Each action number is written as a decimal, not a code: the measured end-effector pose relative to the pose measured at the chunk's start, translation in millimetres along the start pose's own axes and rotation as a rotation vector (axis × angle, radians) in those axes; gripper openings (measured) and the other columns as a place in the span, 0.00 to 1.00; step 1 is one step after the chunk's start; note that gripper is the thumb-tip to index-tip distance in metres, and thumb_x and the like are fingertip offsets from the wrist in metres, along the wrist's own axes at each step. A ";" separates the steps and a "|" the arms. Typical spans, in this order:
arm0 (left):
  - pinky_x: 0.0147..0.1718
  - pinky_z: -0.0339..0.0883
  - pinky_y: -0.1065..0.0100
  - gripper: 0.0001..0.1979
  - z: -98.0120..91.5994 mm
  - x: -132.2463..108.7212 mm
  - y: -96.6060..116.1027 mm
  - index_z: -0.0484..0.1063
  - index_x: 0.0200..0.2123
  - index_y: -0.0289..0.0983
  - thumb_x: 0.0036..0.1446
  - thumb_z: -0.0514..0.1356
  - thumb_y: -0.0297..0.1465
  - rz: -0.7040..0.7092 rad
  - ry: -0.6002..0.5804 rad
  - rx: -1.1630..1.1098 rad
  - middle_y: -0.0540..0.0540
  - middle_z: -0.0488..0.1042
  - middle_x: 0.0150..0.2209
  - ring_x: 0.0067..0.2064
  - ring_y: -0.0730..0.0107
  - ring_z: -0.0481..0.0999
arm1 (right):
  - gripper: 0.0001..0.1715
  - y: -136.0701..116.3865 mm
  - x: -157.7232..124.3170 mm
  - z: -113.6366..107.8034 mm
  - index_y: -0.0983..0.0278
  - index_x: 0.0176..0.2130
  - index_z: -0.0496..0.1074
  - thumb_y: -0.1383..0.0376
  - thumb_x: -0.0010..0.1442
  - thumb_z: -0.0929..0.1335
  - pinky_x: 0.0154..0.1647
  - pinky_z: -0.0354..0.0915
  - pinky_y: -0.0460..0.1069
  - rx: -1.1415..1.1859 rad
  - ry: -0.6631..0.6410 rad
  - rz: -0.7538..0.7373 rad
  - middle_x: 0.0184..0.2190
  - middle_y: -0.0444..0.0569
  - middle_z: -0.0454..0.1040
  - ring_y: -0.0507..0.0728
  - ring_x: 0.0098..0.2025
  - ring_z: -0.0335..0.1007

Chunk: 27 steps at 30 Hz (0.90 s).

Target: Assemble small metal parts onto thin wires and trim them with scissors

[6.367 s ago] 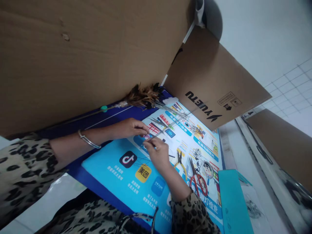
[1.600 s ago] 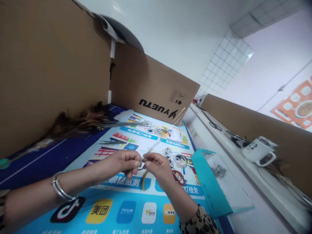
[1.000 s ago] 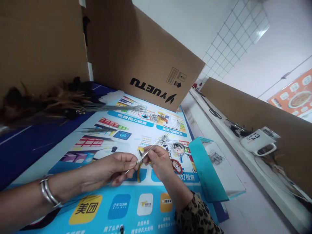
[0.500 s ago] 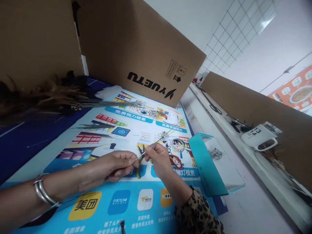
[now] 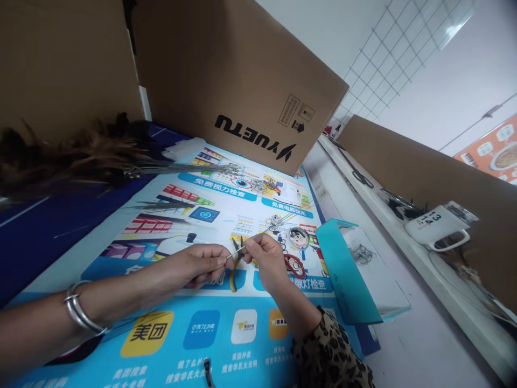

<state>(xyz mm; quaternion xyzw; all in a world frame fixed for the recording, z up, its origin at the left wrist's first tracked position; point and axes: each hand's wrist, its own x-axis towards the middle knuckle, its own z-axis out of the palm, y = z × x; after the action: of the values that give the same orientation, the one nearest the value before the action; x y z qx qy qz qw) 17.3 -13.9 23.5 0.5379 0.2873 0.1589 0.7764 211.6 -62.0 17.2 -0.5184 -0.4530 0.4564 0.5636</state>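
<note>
My left hand and my right hand meet over a blue printed poster on the table. Both pinch a thin metal wire that runs up and to the right from my fingers. A silver bangle sits on my left wrist. Yellow-handled pliers lie on the poster just under my hands. Red-handled scissors rest right of my right hand, beside a small round cartoon badge.
A bundle of brown feathers on wire stems lies at the left. Cardboard panels wall the back and left. A teal box with small metal parts stands at the right. A white mug sits on a ledge.
My hands have stayed together on the wire, lowering it toward the poster. The view swung from the feathers toward the right, and the mug and ledge came into sight.
</note>
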 end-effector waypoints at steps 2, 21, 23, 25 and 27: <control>0.22 0.42 0.69 0.19 -1.8 0.9 -0.5 0.73 0.34 0.37 0.57 0.62 0.48 -0.004 0.007 0.020 0.52 0.65 0.24 0.22 0.76 0.51 | 0.15 -4.0 0.4 -4.2 0.64 0.30 0.72 0.55 0.58 0.71 0.31 0.62 0.47 -0.134 -0.041 -0.035 0.23 0.42 0.72 0.51 0.25 0.65; 0.27 0.54 0.71 0.13 -12.3 4.4 -0.6 0.69 0.35 0.39 0.60 0.63 0.43 0.061 0.135 -0.196 0.53 0.61 0.27 0.27 0.74 0.56 | 0.19 -56.9 -40.9 -74.5 0.64 0.51 0.74 0.58 0.63 0.67 0.44 0.63 0.51 -1.750 -0.170 0.166 0.46 0.57 0.77 0.64 0.49 0.71; 0.27 0.54 0.71 0.13 -11.6 4.5 -0.5 0.69 0.36 0.38 0.60 0.63 0.42 0.066 0.135 -0.231 0.53 0.62 0.27 0.27 0.74 0.56 | 0.24 -46.4 -44.1 -77.3 0.63 0.57 0.70 0.61 0.62 0.67 0.47 0.64 0.53 -1.762 -0.186 0.173 0.50 0.58 0.75 0.66 0.52 0.69; 0.28 0.55 0.71 0.13 -11.3 4.4 -0.6 0.68 0.36 0.38 0.60 0.63 0.42 0.074 0.128 -0.259 0.53 0.63 0.28 0.27 0.75 0.57 | 0.27 -40.3 -44.2 -79.7 0.64 0.60 0.68 0.63 0.62 0.66 0.49 0.63 0.55 -1.752 -0.199 0.156 0.52 0.59 0.74 0.67 0.54 0.68; 0.26 0.52 0.73 0.13 -11.2 4.1 -0.6 0.68 0.36 0.38 0.60 0.63 0.42 0.074 0.109 -0.278 0.54 0.61 0.27 0.26 0.76 0.56 | 0.29 -37.2 -42.4 -80.7 0.65 0.62 0.66 0.65 0.62 0.65 0.51 0.63 0.56 -1.731 -0.211 0.144 0.53 0.60 0.73 0.68 0.55 0.66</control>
<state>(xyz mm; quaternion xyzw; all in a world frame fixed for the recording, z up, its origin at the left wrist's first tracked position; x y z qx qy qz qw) 13.6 -3.4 18.9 0.4260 0.2840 0.2548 0.8203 285.3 -119.2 48.5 -0.7467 -0.6564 0.0324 -0.1029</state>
